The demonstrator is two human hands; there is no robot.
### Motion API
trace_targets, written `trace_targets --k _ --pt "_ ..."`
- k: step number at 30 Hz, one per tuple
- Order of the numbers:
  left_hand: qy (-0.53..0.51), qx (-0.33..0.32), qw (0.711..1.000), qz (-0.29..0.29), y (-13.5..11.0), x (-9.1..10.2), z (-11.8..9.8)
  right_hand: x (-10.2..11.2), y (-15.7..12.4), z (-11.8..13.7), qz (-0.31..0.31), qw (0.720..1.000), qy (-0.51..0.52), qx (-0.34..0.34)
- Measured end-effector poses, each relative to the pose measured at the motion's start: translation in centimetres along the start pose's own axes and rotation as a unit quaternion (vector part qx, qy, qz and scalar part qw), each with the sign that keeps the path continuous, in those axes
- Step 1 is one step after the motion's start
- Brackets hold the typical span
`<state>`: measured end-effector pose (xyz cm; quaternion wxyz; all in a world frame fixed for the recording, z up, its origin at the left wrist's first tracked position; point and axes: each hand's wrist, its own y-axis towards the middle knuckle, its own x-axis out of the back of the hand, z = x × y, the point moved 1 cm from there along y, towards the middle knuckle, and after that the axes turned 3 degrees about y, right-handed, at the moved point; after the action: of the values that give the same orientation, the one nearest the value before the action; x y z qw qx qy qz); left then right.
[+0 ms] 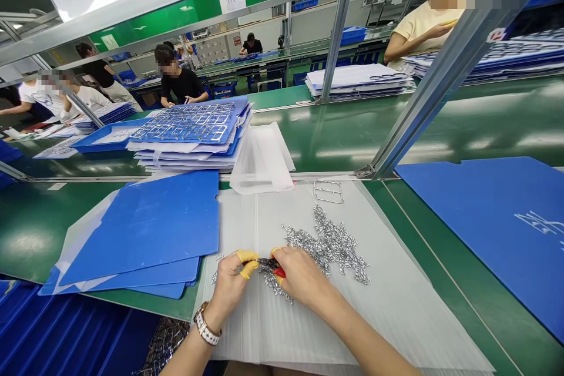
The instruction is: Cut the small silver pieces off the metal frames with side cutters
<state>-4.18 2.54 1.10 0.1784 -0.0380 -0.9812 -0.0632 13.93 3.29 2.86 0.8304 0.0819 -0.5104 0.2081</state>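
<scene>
My right hand (pixel 299 275) is shut on a pair of red-handled side cutters (pixel 274 267), with their dark jaws pointing left between my hands. My left hand (pixel 228 285), its fingertips in yellow cots and a watch on its wrist, pinches a small silver metal part (pixel 264 270) at the jaws. The part is partly hidden by my fingers. A loose pile of small silver metal parts (pixel 326 247) spreads just right of my right hand, on a white corrugated plastic sheet (pixel 379 311). An empty metal frame (pixel 328 191) lies at the sheet's far end.
Blue corrugated sheets (pixel 141 235) lie to the left and another (pixel 493 229) to the right on the green bench (pixel 440 147). Ahead are a stack holding a metal-frame panel (pixel 189 123) and a clear plastic bag (pixel 262 158). Co-workers sit beyond.
</scene>
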Motion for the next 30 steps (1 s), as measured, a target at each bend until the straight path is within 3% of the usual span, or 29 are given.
trace_targets --k 3,9,14,22,30 --pt "-0.006 0.007 1.0 0.004 0.0 -0.1 -0.2 0.1 -0.1 -0.2 -0.002 1.0 0.004 0.001" --pt "-0.107 0.107 0.988 -0.005 0.2 -0.5 0.2 0.5 -0.2 -0.9 -0.013 0.999 0.029 -0.027" --pt "-0.139 0.131 0.982 -0.013 0.6 -0.5 0.6 0.4 -0.4 -1.1 -0.018 0.998 0.052 -0.024" --pt "-0.159 0.126 0.979 -0.032 0.5 -0.3 0.6 0.6 -0.5 -0.6 -0.004 0.995 0.09 -0.033" --pt "-0.131 0.076 0.988 -0.041 0.3 -0.4 0.3 0.8 -0.7 -0.3 0.002 0.994 0.102 -0.036"
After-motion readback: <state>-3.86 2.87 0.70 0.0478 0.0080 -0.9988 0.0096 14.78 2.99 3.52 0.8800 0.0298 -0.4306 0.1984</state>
